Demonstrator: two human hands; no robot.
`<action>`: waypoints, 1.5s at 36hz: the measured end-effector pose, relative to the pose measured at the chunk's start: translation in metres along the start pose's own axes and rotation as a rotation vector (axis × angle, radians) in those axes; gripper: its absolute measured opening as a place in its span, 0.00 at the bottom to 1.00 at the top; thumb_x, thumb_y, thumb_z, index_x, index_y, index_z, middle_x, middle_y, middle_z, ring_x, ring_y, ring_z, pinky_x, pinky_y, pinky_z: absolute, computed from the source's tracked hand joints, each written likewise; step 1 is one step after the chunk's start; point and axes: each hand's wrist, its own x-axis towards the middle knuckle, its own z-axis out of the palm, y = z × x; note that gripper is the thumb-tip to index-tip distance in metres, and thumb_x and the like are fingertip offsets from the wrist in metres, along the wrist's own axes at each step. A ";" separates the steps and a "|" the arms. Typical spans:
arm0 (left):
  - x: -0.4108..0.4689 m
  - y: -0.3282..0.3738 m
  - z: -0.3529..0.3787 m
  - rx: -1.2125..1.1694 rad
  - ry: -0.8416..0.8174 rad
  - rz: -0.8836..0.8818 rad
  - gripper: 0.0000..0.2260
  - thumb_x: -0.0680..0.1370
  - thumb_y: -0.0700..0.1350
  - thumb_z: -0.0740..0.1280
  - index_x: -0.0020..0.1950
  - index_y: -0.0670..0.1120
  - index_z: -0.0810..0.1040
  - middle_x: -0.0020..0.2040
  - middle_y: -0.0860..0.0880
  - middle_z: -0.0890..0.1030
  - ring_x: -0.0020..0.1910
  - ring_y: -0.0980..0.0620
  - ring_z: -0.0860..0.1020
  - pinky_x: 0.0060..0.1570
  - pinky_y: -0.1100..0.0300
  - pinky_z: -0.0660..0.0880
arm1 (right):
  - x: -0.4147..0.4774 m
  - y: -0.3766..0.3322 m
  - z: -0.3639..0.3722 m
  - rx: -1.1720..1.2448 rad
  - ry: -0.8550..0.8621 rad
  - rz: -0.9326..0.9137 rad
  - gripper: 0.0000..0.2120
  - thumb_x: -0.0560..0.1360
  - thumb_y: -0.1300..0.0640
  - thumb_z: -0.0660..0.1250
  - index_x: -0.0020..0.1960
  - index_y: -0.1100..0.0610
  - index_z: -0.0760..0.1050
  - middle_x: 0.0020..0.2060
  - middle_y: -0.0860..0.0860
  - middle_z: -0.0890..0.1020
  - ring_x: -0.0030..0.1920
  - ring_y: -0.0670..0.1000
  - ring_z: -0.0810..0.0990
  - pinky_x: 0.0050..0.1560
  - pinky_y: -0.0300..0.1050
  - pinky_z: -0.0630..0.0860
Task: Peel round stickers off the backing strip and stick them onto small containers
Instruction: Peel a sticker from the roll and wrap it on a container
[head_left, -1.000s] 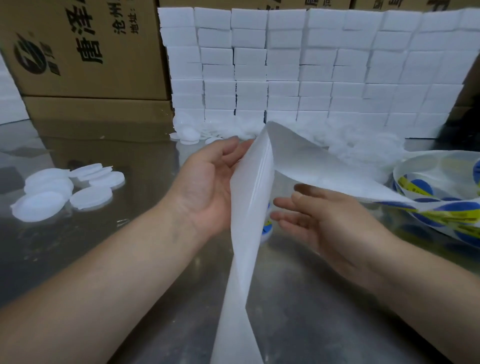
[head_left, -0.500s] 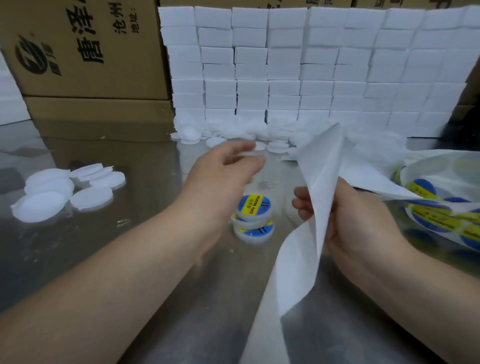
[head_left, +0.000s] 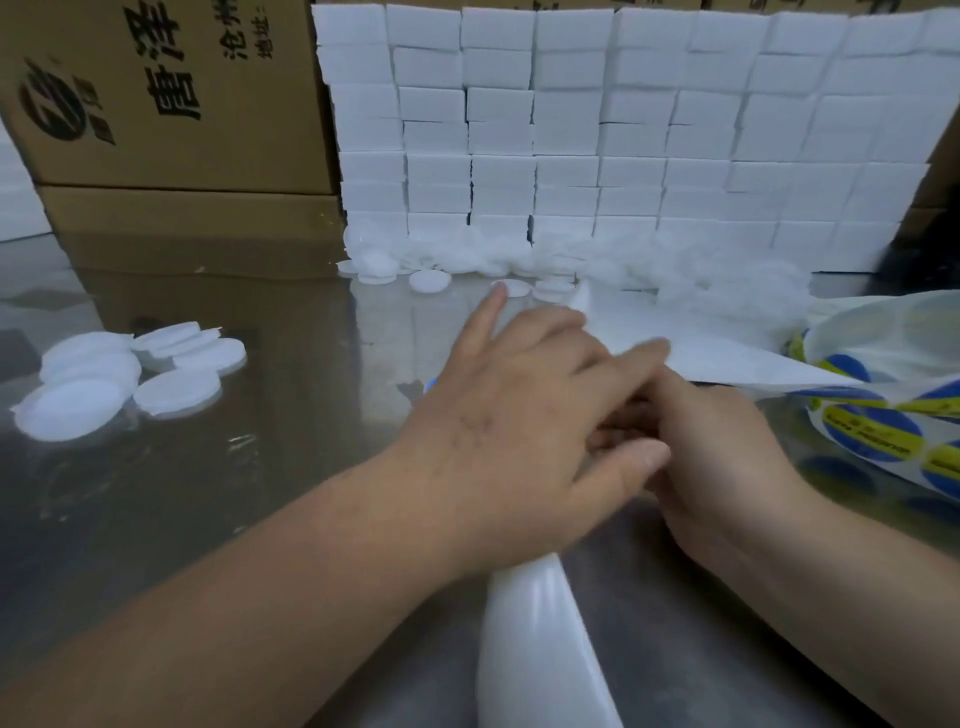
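1 white backing strip (head_left: 540, 649) at near edge of shiny counter (head_left: 234, 519), passes under hands, runs right to 1 sticker roll (head_left: 893, 338). 2 hands meet mid-counter: left hand (head_left: 519, 415) lies over right hand (head_left: 727, 457). Left grip wide, fingers straight, spread. Right grip: cannot tell, fingers hidden beneath left. Roll shows about 5 blue-and-yellow round stickers (head_left: 870, 434), some cut off. Left: roughly 7 white round containers (head_left: 130, 374), loose cluster. Farther: heap (head_left: 415, 270) of similar white rounds, uncountable, at foot of white block wall (head_left: 597, 130). 2 cardboard boxes (head_left: 171, 104) stacked far left.
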 end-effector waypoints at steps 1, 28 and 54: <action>0.001 -0.002 0.001 0.035 0.014 -0.051 0.30 0.71 0.61 0.47 0.70 0.52 0.68 0.56 0.53 0.76 0.66 0.51 0.63 0.68 0.55 0.39 | 0.004 0.003 -0.001 0.016 0.015 0.001 0.09 0.75 0.61 0.61 0.38 0.62 0.76 0.23 0.51 0.79 0.26 0.47 0.78 0.25 0.37 0.74; 0.008 -0.028 0.013 0.161 0.141 -0.275 0.16 0.71 0.58 0.65 0.56 0.56 0.69 0.43 0.58 0.70 0.46 0.54 0.68 0.59 0.60 0.51 | -0.004 -0.012 -0.003 0.109 0.027 -0.446 0.15 0.66 0.54 0.61 0.22 0.53 0.75 0.18 0.49 0.73 0.22 0.47 0.72 0.27 0.34 0.70; 0.013 -0.025 0.001 -1.487 -0.160 -0.694 0.16 0.62 0.51 0.69 0.44 0.43 0.82 0.42 0.41 0.80 0.43 0.43 0.76 0.49 0.52 0.75 | 0.003 0.002 0.003 -0.017 -0.242 -0.170 0.14 0.65 0.45 0.61 0.35 0.52 0.82 0.32 0.49 0.83 0.35 0.45 0.80 0.50 0.44 0.76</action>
